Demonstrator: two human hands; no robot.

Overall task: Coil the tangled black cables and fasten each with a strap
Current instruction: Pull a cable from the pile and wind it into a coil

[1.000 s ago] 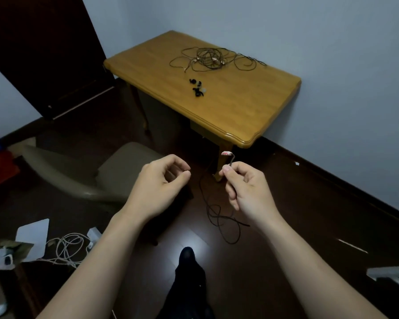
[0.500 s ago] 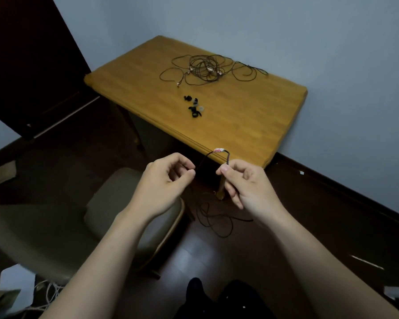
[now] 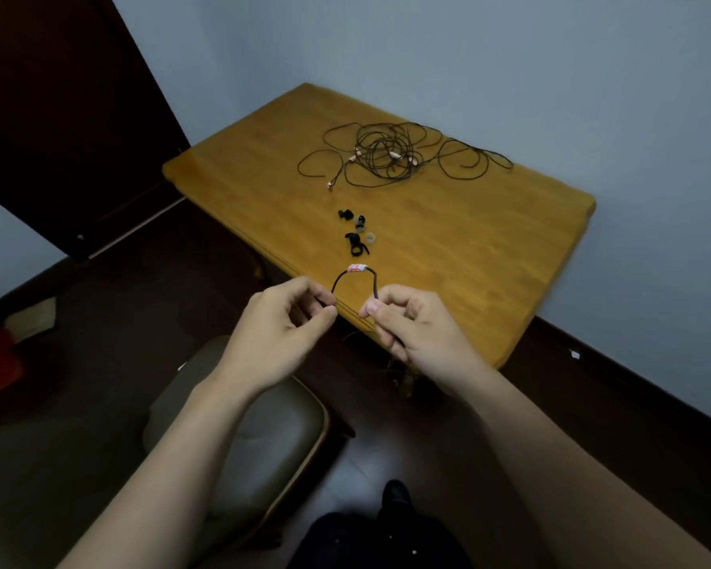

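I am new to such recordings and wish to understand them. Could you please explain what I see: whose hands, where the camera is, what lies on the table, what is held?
There is no machine: a person works with bare hands. One camera, worn on the head, looks forward and down, so both arms enter from the bottom. The left hand and the right hand each pinch the same black cable, which arches between them and bears a small white-and-red label. On the wooden table lie a heap of tangled cables and, nearer, some small black straps. A chair stands under the left arm.
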